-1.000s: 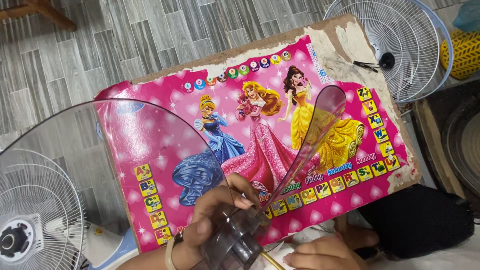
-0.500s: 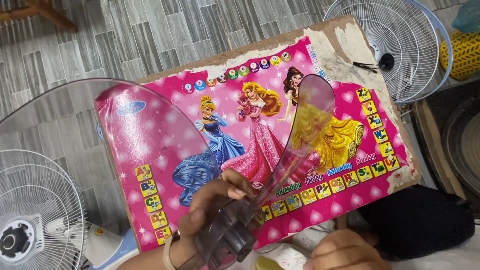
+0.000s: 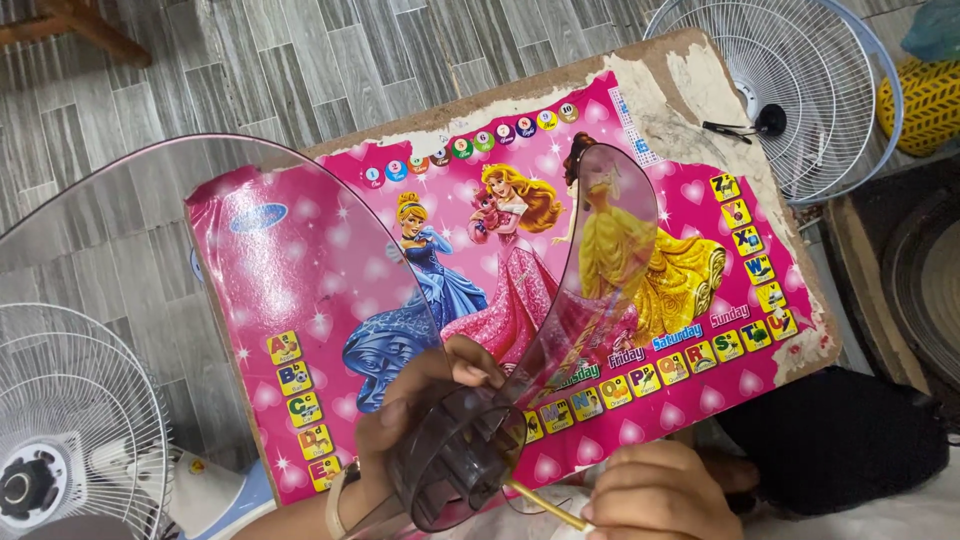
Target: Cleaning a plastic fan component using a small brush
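Note:
My left hand (image 3: 425, 400) grips the hub of a clear smoky plastic fan blade (image 3: 300, 260), holding it up over a small table. One wide blade spreads to the left, another rises to the right over the picture. My right hand (image 3: 660, 495) sits at the bottom edge, closed on a thin yellow-brown stick-like tool (image 3: 545, 507) whose tip points into the open back of the hub. The tool's far end is hidden in my fist.
The low table (image 3: 700, 70) has a torn pink cartoon poster (image 3: 560, 420) as its cover. A white fan grille (image 3: 800, 90) lies at the top right, another grille with a fan motor (image 3: 60, 450) at the bottom left. A dark cloth (image 3: 840, 440) lies at the right.
The fan blade has turned in my left hand, so its right blade now stands wider and more upright. My right hand has moved up with the stick toward the hub.

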